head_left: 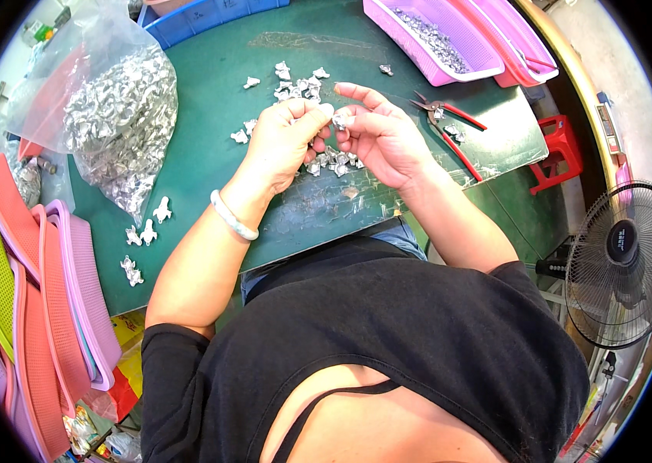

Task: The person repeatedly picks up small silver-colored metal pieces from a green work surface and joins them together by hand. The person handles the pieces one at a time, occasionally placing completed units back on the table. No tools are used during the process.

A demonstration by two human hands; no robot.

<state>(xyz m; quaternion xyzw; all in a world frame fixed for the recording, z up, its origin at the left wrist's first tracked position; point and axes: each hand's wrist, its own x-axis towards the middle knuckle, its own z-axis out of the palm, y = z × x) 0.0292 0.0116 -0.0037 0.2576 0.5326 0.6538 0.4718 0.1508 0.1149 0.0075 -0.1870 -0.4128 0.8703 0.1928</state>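
Over the green table [210,116] my two hands meet, fingertips almost touching. My right hand [380,135] pinches a small silver metal casting [340,121] between thumb and forefinger, its other fingers partly curled. My left hand [286,143], with a pale bangle at the wrist, is closed, thumb against forefinger right beside that casting; what it grips is hidden. Loose silver castings [299,88] lie just beyond my hands, and more castings [335,161] lie beneath them. Right of my right hand rest red-handled cutting pliers [449,116], jaws apart, with a few castings around them.
A clear plastic bag [121,116] full of castings stands at the left, with several loose castings [148,232] near it. Stacked coloured baskets [40,309] crowd the left edge. A pink basket [387,35] of small parts, a red stool [557,154] and a fan [620,262] are to the right.
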